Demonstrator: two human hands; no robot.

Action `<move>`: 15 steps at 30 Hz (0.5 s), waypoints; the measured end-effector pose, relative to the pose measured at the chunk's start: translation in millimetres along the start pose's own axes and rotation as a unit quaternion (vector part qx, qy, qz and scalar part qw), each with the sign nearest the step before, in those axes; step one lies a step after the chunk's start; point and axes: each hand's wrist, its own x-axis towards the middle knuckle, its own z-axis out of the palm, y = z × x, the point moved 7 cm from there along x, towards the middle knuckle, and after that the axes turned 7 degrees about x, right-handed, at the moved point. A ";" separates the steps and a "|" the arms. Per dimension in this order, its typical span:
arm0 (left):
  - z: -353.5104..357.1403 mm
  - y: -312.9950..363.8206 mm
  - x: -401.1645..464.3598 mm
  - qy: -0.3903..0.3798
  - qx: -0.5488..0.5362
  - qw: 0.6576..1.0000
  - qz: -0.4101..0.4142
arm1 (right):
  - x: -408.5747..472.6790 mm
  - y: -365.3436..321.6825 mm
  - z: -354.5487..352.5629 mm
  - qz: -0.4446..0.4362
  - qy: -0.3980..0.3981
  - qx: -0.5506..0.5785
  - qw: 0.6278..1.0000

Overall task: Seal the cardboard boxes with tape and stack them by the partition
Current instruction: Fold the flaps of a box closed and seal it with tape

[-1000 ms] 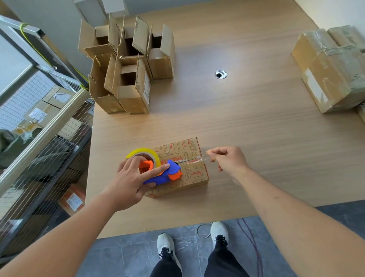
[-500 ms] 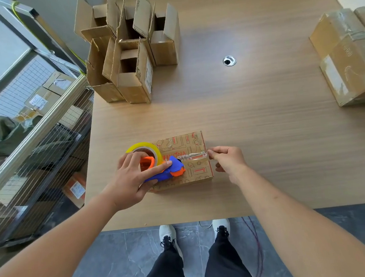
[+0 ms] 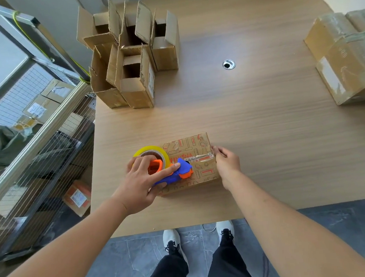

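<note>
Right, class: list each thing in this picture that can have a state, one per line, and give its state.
printed box: flaps closed, tape partly laid along its seam
tape dispenser: resting on the printed box, gripped
left hand: grips the tape dispenser
right hand: fingers on the box's right end, at the tape
empty boxes: upright, flaps open
wrapped boxes: sealed, stacked

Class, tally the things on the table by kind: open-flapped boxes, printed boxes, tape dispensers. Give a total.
open-flapped boxes: 5
printed box: 1
tape dispenser: 1
Total: 7
</note>
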 end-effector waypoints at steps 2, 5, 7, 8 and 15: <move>-0.8 0.5 -0.3 0.010 0.001 1.000 0.003 | 1.7 9.6 1.4 0.064 -0.011 0.067 0.996; -1.3 -0.3 0.9 0.013 0.005 1.000 0.006 | -0.7 16.3 4.1 0.127 -0.016 0.120 0.984; -1.7 0.6 0.8 0.011 0.004 1.000 0.007 | -3.2 11.1 4.9 0.117 -0.013 0.101 0.988; -2.0 0.9 0.9 0.009 0.003 1.000 0.007 | -4.5 2.2 3.5 0.074 -0.005 0.050 0.996; -6.3 0.6 2.9 -0.005 -0.002 1.000 0.012 | -28.1 -34.8 49.6 -0.281 -0.084 -0.345 0.892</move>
